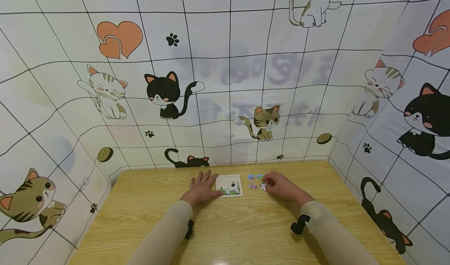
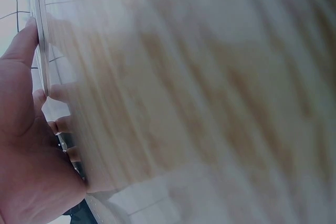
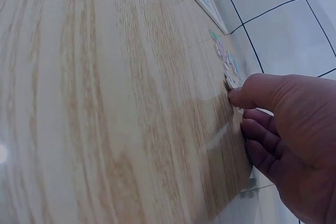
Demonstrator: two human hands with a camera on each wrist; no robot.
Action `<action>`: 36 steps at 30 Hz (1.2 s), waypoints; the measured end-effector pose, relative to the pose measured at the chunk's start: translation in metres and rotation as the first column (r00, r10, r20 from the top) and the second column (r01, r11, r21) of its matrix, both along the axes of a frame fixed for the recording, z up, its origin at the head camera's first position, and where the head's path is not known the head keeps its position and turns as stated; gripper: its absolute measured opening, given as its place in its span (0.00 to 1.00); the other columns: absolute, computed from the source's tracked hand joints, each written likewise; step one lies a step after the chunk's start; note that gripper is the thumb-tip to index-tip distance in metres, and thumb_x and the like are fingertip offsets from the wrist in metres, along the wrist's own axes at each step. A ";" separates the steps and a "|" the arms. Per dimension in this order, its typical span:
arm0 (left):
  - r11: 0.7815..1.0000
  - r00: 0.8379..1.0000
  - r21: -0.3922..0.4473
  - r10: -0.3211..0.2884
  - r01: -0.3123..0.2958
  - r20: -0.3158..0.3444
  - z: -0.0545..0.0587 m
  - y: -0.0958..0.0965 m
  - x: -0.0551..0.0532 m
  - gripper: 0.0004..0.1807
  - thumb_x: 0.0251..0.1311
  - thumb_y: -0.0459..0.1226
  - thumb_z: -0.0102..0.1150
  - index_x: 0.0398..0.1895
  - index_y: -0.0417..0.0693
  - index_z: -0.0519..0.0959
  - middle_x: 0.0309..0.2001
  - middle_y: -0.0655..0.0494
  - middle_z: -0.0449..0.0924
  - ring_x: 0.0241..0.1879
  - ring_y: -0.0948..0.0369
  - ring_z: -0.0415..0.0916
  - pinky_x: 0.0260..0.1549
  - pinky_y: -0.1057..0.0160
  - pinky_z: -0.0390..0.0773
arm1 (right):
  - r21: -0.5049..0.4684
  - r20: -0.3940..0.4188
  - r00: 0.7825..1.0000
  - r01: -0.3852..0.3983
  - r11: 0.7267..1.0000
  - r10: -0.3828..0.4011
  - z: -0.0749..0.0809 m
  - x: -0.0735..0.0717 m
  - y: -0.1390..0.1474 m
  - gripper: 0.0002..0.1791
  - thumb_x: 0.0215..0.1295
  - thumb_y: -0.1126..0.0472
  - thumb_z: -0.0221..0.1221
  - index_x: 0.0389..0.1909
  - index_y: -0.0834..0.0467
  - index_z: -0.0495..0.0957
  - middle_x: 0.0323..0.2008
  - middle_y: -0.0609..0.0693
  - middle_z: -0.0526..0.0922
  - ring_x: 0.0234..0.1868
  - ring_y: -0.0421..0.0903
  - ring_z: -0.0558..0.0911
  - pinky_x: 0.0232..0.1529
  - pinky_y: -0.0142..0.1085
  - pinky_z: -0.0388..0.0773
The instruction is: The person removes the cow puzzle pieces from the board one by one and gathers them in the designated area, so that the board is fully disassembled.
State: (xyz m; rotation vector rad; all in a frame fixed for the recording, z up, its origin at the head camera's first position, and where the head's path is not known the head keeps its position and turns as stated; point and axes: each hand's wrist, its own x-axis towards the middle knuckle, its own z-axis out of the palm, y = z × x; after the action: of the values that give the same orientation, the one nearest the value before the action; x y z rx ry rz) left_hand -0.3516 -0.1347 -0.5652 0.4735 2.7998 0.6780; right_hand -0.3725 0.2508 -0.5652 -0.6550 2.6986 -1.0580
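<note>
A square puzzle board (image 1: 229, 185) with a pale frame lies flat near the far side of the table, with part of a green, white and black picture along its lower edge. My left hand (image 1: 202, 189) lies at its left side, fingers spread, with the thumb resting on the board's lower left edge. Several small colourful puzzle pieces (image 1: 253, 186) lie right of the board. At their right edge, my right hand (image 1: 281, 186) pinches a piece between thumb and forefinger. In the right wrist view, the thumb (image 3: 252, 92) meets the pieces (image 3: 226, 59), while the other fingers curl beneath.
The light wooden table (image 1: 225, 230) ends against a white cloth wall (image 1: 211, 73) printed with cats and grid lines, which also rises on both sides. Dark wrist straps (image 1: 300, 224) sit over the beige sleeves (image 1: 165, 230).
</note>
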 end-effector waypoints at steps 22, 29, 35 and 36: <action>1.000 1.000 0.026 -0.003 0.003 -0.016 -0.016 -0.004 -0.009 0.53 0.73 0.70 0.60 0.91 0.56 0.57 0.91 0.42 0.44 0.88 0.35 0.35 0.79 0.24 0.32 | -0.057 0.036 0.999 0.028 0.998 -0.026 -0.003 -0.002 0.002 0.13 0.75 0.68 0.69 0.57 0.64 0.84 0.49 0.54 0.82 0.48 0.49 0.79 0.51 0.50 0.80; 1.000 1.000 0.007 0.003 -0.003 0.005 0.002 0.001 0.001 0.50 0.75 0.64 0.63 0.91 0.54 0.57 0.91 0.43 0.43 0.88 0.36 0.35 0.80 0.25 0.34 | -0.052 -0.032 0.999 -0.024 0.998 0.022 0.003 -0.001 -0.010 0.12 0.76 0.67 0.68 0.57 0.64 0.85 0.47 0.53 0.84 0.45 0.46 0.80 0.47 0.45 0.81; 1.000 1.000 0.001 0.005 -0.005 -0.001 0.002 0.001 0.000 0.50 0.75 0.64 0.64 0.91 0.54 0.58 0.90 0.42 0.44 0.88 0.35 0.37 0.80 0.24 0.36 | -0.033 -0.074 0.995 -0.076 0.997 0.074 0.015 0.005 -0.035 0.12 0.78 0.65 0.67 0.57 0.65 0.85 0.46 0.54 0.83 0.41 0.44 0.79 0.42 0.40 0.80; 1.000 1.000 0.000 0.007 -0.007 -0.001 0.001 0.001 -0.001 0.50 0.75 0.64 0.64 0.91 0.54 0.58 0.90 0.42 0.44 0.88 0.35 0.36 0.80 0.24 0.36 | -0.036 -0.078 0.994 -0.084 0.996 0.081 0.017 0.005 -0.040 0.12 0.78 0.65 0.67 0.57 0.66 0.84 0.46 0.55 0.82 0.41 0.44 0.79 0.42 0.40 0.81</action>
State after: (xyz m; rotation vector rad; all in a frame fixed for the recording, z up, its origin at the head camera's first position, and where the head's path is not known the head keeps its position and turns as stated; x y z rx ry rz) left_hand -0.3523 -0.1337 -0.5640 0.4646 2.8036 0.6789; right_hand -0.3672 0.2111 -0.5484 -0.8222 2.6950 -1.0893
